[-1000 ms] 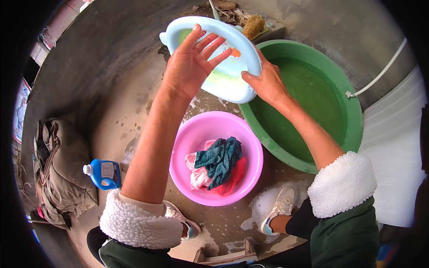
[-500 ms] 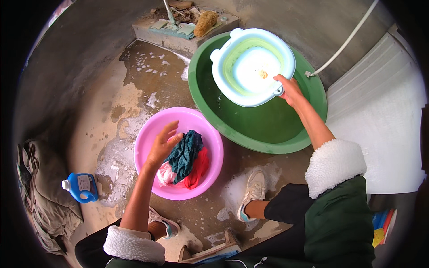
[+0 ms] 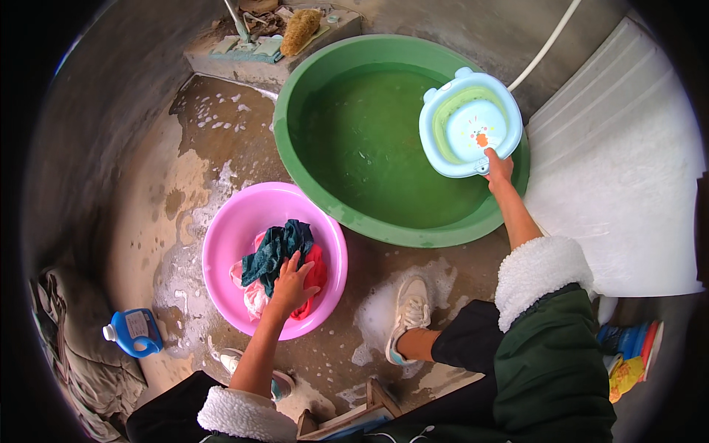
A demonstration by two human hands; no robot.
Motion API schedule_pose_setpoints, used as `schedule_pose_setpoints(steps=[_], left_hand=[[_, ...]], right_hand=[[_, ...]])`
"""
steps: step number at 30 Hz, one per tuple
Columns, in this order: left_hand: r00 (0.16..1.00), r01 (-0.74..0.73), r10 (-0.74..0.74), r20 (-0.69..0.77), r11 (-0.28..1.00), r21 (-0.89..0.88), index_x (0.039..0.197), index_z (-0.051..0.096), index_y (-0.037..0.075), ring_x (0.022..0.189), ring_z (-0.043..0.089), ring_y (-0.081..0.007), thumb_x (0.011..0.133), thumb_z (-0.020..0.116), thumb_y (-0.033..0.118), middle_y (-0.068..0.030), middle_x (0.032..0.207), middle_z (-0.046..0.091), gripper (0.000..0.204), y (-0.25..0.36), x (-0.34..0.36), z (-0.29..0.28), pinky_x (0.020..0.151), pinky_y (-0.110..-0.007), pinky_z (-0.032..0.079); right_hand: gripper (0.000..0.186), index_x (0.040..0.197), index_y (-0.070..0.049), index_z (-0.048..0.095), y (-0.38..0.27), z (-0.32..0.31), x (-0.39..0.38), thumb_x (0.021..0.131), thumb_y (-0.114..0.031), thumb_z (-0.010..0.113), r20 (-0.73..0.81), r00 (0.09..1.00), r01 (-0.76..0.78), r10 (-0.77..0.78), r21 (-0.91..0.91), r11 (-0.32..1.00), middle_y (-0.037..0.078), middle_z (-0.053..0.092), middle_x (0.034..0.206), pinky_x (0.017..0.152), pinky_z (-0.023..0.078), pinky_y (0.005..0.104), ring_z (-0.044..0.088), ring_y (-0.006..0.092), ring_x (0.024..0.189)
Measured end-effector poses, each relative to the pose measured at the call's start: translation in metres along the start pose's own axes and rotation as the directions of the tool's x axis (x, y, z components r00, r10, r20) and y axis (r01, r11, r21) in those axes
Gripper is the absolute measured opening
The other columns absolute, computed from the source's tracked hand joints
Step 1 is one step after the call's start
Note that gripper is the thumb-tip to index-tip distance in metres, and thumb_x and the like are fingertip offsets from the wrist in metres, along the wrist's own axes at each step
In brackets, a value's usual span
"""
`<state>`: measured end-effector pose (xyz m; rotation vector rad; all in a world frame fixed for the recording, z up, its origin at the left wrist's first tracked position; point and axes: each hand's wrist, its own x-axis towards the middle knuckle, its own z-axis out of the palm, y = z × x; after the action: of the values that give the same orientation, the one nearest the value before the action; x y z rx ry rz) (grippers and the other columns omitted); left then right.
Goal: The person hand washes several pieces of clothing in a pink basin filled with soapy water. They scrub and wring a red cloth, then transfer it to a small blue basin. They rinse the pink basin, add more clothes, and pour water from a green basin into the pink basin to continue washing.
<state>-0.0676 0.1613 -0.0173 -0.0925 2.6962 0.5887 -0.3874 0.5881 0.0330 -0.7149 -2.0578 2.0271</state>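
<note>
A pink basin holds a dark teal cloth, a pink cloth and a red cloth. My left hand is over this pile with its fingers spread, at or just above the cloths. My right hand grips the lower edge of a small light blue basin, which has a green inner band and a cartoon picture inside. It is over the right side of a large green tub of water.
A blue jug and a bundled coat lie at left. A ledge at the back bears a sponge and debris. A white hose runs behind the tub. A white panel stands right. Foam covers patches of floor.
My left hand has left the small basin and come down to the cloths. My right hand has carried the small basin rightward, from the tub's back left to its right side.
</note>
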Motion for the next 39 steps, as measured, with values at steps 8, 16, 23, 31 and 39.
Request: schedule_pose_setpoints(steps=[8,16,23,31,39], left_hand=[[0.987,-0.138,0.15,0.056,0.974,-0.18,0.134,0.051,0.016,0.136,0.029,-0.0426,0.063,0.082,0.019,-0.0189,0.152,0.024,0.078,-0.018,-0.001,-0.01,0.109,-0.043,0.034],[0.984,-0.122,0.162,0.078,0.92,-0.371,0.131,0.054,0.015,0.134,0.037,-0.0355,0.069,0.079,0.019,-0.0194,0.15,0.029,0.067,-0.03,0.003,-0.02,0.109,-0.039,0.035],[0.986,-0.121,0.159,0.06,0.905,-0.409,0.129,0.056,0.016,0.133,0.04,-0.0341,0.074,0.076,0.018,-0.0159,0.151,0.03,0.059,-0.034,0.005,-0.019,0.108,-0.038,0.037],[0.987,-0.12,0.157,0.041,0.875,-0.468,0.128,0.058,0.017,0.133,0.041,-0.0332,0.077,0.075,0.019,-0.0137,0.15,0.033,0.054,-0.04,0.006,-0.016,0.108,-0.038,0.035],[0.989,-0.095,0.138,0.053,0.869,-0.485,0.127,0.057,0.017,0.134,0.04,-0.0318,0.08,0.072,0.019,-0.0122,0.15,0.033,0.05,-0.041,0.006,-0.016,0.109,-0.038,0.034]], right_hand=[[0.056,0.127,-0.004,0.052,0.057,0.004,0.012,0.074,-0.01,0.068,-0.013,0.993,0.117,-0.119,-0.123,0.986,0.014,0.061,0.118,0.085,0.05,0.0361,0.062,0.0261,0.101],[0.054,0.125,-0.003,0.055,0.093,0.021,0.008,0.073,-0.01,0.069,0.033,0.975,0.223,-0.22,-0.162,0.961,0.016,0.065,0.112,0.089,0.048,0.0375,0.063,0.0289,0.103],[0.054,0.125,-0.003,0.055,0.098,0.041,-0.015,0.073,-0.008,0.069,0.068,0.981,0.193,-0.182,-0.234,0.953,0.016,0.066,0.111,0.087,0.049,0.0366,0.064,0.0276,0.101],[0.052,0.123,-0.003,0.056,0.107,0.061,-0.029,0.074,-0.008,0.071,0.104,0.979,0.193,-0.174,-0.225,0.955,0.016,0.067,0.109,0.085,0.05,0.0371,0.065,0.0268,0.098],[0.048,0.12,-0.001,0.058,0.107,0.089,-0.062,0.074,-0.008,0.07,0.169,0.982,0.122,-0.086,-0.215,0.969,0.016,0.068,0.107,0.083,0.05,0.0364,0.065,0.0251,0.097]])
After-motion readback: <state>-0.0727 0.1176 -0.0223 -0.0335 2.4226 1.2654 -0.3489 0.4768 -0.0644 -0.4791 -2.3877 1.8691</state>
